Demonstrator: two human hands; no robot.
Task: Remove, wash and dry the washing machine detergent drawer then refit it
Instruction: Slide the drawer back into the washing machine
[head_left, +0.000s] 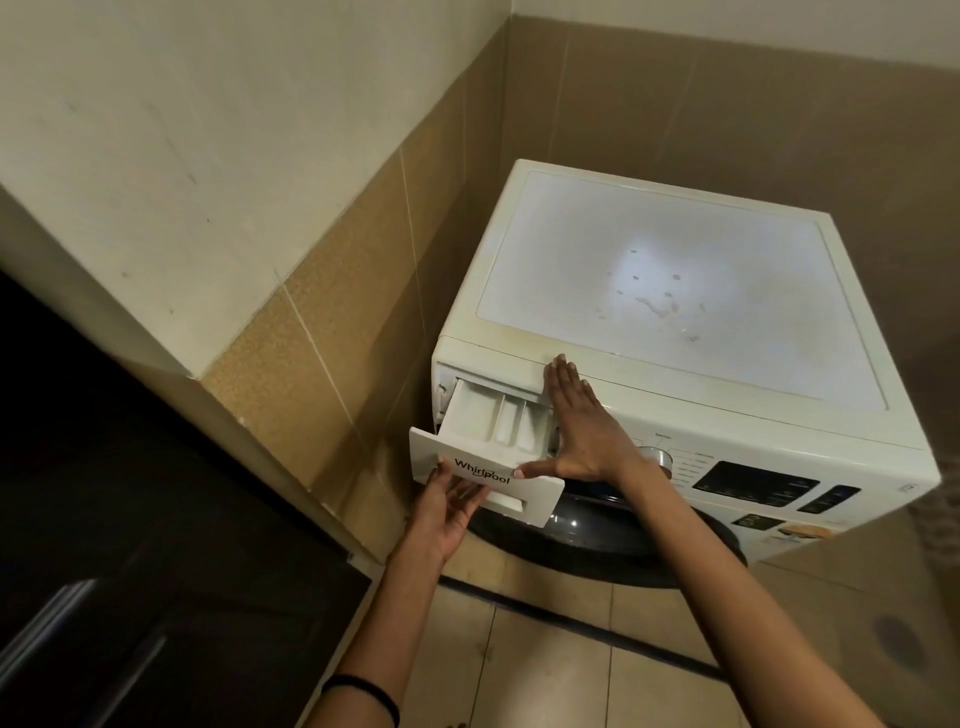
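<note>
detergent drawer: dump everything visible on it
The detergent drawer is white plastic, slid partly out of its slot at the upper left front of the washing machine. Three open compartments show: one wide at left, two narrower to its right. Its front panel carries Whirlpool lettering and a recessed grip below. The left hand grips the panel's lower left; the right hand lies flat on the machine beside the drawer, thumb tip touching the panel.

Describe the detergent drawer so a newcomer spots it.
Find the white washing machine in the tiled corner. At the top left of its front, left of the control dial, the detergent drawer sticks out partly open. It alone shows three white compartments and a Whirlpool-lettered front, gripped by the left hand.
</note>
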